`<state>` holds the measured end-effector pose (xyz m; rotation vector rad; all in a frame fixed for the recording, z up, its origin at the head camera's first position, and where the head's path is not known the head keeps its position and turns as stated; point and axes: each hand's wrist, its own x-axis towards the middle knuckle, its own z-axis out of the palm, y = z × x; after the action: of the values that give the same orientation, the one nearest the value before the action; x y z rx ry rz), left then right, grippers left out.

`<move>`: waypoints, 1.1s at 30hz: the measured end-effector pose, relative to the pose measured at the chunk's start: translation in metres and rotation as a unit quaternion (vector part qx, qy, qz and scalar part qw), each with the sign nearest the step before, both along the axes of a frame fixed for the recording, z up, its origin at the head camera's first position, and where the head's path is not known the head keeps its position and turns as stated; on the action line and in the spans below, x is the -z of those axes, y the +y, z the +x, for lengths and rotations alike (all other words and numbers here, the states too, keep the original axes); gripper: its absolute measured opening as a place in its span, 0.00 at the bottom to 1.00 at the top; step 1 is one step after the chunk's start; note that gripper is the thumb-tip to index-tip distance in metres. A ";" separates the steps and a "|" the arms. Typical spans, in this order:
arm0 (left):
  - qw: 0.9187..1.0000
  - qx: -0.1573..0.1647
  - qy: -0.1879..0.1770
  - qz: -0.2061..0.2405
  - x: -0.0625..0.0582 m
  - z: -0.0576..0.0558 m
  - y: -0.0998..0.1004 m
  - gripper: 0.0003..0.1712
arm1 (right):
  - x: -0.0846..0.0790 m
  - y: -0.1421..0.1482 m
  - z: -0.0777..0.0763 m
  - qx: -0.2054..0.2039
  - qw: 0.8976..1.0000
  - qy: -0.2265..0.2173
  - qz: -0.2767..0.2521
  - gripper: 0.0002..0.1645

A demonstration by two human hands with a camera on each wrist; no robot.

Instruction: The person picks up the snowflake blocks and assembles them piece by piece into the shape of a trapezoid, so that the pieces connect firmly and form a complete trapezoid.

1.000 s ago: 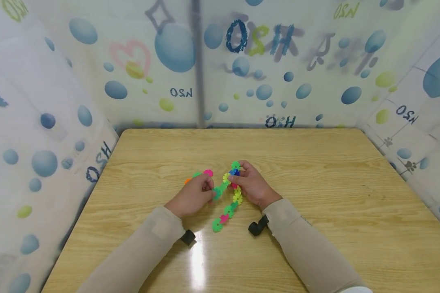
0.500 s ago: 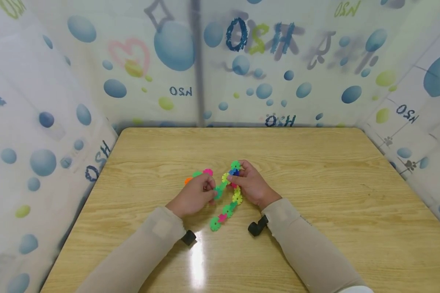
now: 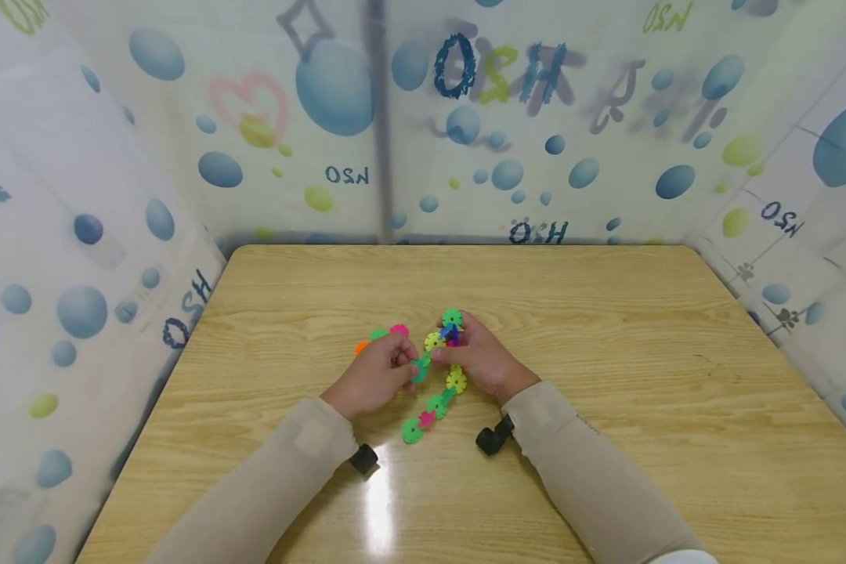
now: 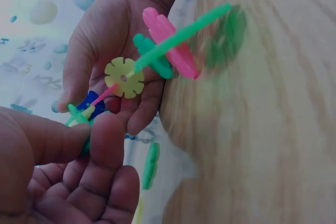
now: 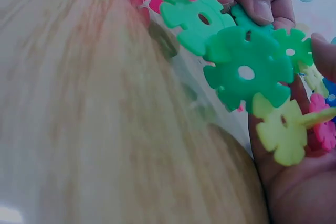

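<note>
Head: left hand (image 3: pixel 375 376) and right hand (image 3: pixel 489 362) both pinch a multicoloured chain of notched plastic discs (image 3: pixel 456 381) above the wood-grain bench (image 3: pixel 606 329). Left wrist: left hand pinches a green disc (image 4: pixel 79 115). Right wrist: yellow disc (image 5: pixel 284 136) before the right hand, beside a pink one.

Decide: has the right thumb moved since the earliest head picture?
Yes: the right thumb has moved slightly left and away from the table's far edge.
</note>
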<state>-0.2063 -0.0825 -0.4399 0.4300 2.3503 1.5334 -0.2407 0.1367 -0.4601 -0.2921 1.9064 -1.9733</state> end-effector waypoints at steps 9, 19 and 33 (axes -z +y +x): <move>0.999 -0.028 0.004 0.025 0.002 0.002 0.003 0.03 | -0.002 -0.001 0.001 0.006 1.000 0.002 0.001 0.28; 0.999 -0.033 0.000 0.016 0.002 0.001 0.004 0.04 | -0.001 -0.004 0.002 0.008 1.000 0.002 -0.016 0.27; 0.968 0.048 0.070 -0.235 -0.004 -0.003 -0.009 0.24 | 0.005 0.005 -0.005 0.027 0.998 -0.012 -0.052 0.32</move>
<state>-0.2097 -0.0918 -0.4357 0.5350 2.6487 0.8810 -0.2461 0.1414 -0.4649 -0.2458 1.8184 -2.1056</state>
